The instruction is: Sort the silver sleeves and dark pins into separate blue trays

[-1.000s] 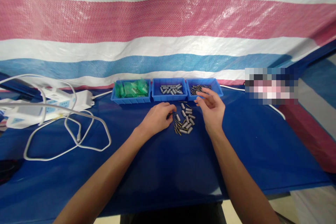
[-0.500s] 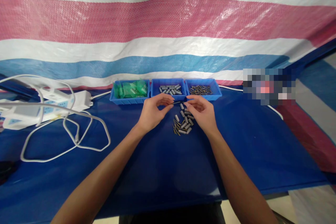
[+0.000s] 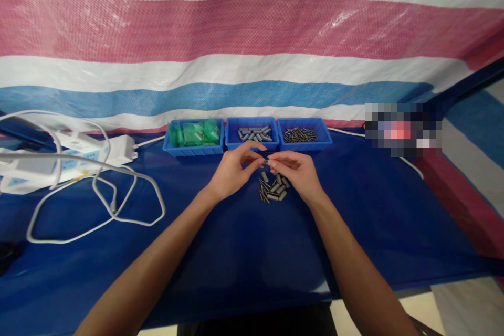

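My left hand (image 3: 233, 170) is closed in a pinch just behind the loose pile. The thin dark rod it held a moment ago is mostly hidden by its fingertips. Facing it, my right hand (image 3: 296, 172) pinches a small grey cylinder (image 3: 268, 161), only partly visible. The fingertips of both hands nearly meet. On the table below lie several loose grey cylinders (image 3: 281, 189), and beside them several thin dark-and-gold rods (image 3: 263, 189). Part of this pile is hidden by my right hand.
Behind my hands stand three blue bins: one with green plastic packets (image 3: 197, 134), one with grey cylinders (image 3: 255, 133), one with thin rods (image 3: 300, 135). White power strips (image 3: 114, 152) and a looped white cable (image 3: 151, 224) lie left. A blurred patch (image 3: 401, 130) covers something right.
My hands have come closer together. My right hand has moved left, now with a grey cylinder at its fingertips. The rod between the hands has become mostly hidden.
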### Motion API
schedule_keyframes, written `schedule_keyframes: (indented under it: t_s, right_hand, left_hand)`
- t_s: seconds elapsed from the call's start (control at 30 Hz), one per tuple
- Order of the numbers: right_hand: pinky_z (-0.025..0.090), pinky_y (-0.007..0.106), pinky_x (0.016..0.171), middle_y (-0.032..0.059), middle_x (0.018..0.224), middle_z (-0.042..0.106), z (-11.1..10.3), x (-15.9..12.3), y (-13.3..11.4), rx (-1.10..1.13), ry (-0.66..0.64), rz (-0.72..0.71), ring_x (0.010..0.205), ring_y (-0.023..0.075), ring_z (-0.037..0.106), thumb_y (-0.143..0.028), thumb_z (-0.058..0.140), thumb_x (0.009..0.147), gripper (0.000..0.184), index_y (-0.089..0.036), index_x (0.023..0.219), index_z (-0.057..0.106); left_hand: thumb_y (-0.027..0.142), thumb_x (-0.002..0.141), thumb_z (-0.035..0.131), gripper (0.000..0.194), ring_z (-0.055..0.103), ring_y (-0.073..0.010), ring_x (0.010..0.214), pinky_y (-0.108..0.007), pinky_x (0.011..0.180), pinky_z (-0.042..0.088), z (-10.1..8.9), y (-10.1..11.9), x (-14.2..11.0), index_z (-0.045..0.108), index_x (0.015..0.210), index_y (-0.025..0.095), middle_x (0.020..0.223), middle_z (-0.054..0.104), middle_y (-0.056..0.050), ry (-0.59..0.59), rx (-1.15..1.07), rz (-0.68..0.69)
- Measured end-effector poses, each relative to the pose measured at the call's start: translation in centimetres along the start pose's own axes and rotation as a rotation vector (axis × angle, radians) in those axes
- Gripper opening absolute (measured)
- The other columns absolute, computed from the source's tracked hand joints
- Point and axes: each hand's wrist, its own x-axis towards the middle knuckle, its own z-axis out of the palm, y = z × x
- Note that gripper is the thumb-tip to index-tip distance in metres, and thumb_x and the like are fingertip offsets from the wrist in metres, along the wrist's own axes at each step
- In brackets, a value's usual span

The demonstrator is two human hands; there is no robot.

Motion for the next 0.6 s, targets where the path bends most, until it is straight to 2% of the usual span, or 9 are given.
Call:
schedule_keyframes:
  t_s: [0.07, 0.13, 0.2, 0.27, 0.33, 0.4, 0.5, 0.6]
  right_hand:
    - [0.065, 0.035, 0.068, 0.0039, 0.082, 0.081, -0.1, 0.1, 0.1, -0.028, 0.053, -0.025, 0.068, 0.0194, 0.075, -0.047, 0.089, 0.073, 0.031, -0.021, 0.089, 0.082]
    - [0.065, 0.036, 0.069, 0.0045, 0.083, 0.081, -0.3, 0.2, 0.2, -0.065, 0.173, -0.093, 0.070, 0.0204, 0.075, -0.045, 0.088, 0.075, 0.028, -0.022, 0.088, 0.082]
    - [0.065, 0.038, 0.072, 0.0052, 0.087, 0.081, -0.6, 0.2, 0.1, -0.089, 0.328, -0.182, 0.073, 0.0211, 0.075, -0.043, 0.085, 0.079, 0.026, -0.022, 0.093, 0.081]
    - [0.065, 0.039, 0.078, 0.0068, 0.098, 0.082, -1.0, 0.3, 0.1, -0.106, 0.433, -0.245, 0.077, 0.0213, 0.077, -0.041, 0.082, 0.084, 0.029, -0.023, 0.107, 0.079]
    - [0.065, 0.040, 0.081, 0.0089, 0.112, 0.081, -1.5, 0.4, 0.3, -0.125, 0.452, -0.262, 0.085, 0.0222, 0.078, -0.040, 0.077, 0.088, 0.039, -0.025, 0.123, 0.074]
    - [0.065, 0.040, 0.078, 0.0100, 0.119, 0.079, -1.8, 0.5, 0.6, -0.145, 0.426, -0.252, 0.087, 0.0229, 0.078, -0.041, 0.074, 0.090, 0.044, -0.026, 0.132, 0.070]
    - [0.064, 0.037, 0.071, 0.0095, 0.116, 0.080, -1.8, 0.5, 0.9, -0.142, 0.394, -0.229, 0.081, 0.0216, 0.078, -0.041, 0.073, 0.091, 0.041, -0.026, 0.129, 0.070]
    - [0.063, 0.035, 0.070, 0.0082, 0.112, 0.080, -1.6, 0.5, 0.8, -0.119, 0.376, -0.213, 0.075, 0.0192, 0.076, -0.038, 0.074, 0.090, 0.036, -0.025, 0.124, 0.072]
  left_hand:
    - [0.026, 0.097, 0.064, 0.018, 0.077, -0.0182, 0.084, -0.029, 0.079, 0.060, 0.1, -0.2, 0.0, 0.062, 0.114, 0.020, 0.090, 0.078, -0.003, 0.040, 0.115, 0.015]
    - [0.025, 0.098, 0.063, 0.012, 0.074, -0.0179, 0.082, -0.029, 0.078, 0.059, -0.1, -0.4, -0.1, 0.064, 0.109, 0.020, 0.090, 0.076, -0.003, 0.035, 0.282, 0.069]
    - [0.021, 0.100, 0.059, 0.014, 0.073, -0.0189, 0.091, -0.032, 0.086, 0.058, -0.3, -0.5, -0.2, 0.068, 0.110, 0.019, 0.100, 0.076, -0.006, -0.078, 0.414, 0.185]
    - [0.015, 0.101, 0.054, 0.023, 0.071, -0.0206, 0.106, -0.035, 0.098, 0.055, -0.5, -0.5, -0.2, 0.072, 0.114, 0.020, 0.114, 0.076, -0.008, -0.250, 0.480, 0.317]
    - [0.009, 0.101, 0.050, 0.031, 0.068, -0.0220, 0.116, -0.037, 0.105, 0.052, -0.6, -0.6, -0.2, 0.075, 0.115, 0.021, 0.122, 0.076, -0.007, -0.378, 0.526, 0.397]
    - [0.008, 0.100, 0.050, 0.034, 0.067, -0.0230, 0.118, -0.038, 0.106, 0.051, -0.7, -0.6, -0.2, 0.077, 0.114, 0.022, 0.122, 0.077, -0.005, -0.441, 0.581, 0.412]
    - [0.011, 0.100, 0.053, 0.031, 0.068, -0.0245, 0.116, -0.040, 0.103, 0.051, -0.9, -0.8, -0.2, 0.078, 0.115, 0.021, 0.120, 0.078, -0.006, -0.466, 0.658, 0.404]
    - [0.015, 0.102, 0.054, 0.028, 0.069, -0.0248, 0.113, -0.040, 0.102, 0.052, -1.4, -1.1, 0.0, 0.078, 0.115, 0.022, 0.117, 0.079, -0.007, -0.441, 0.711, 0.396]
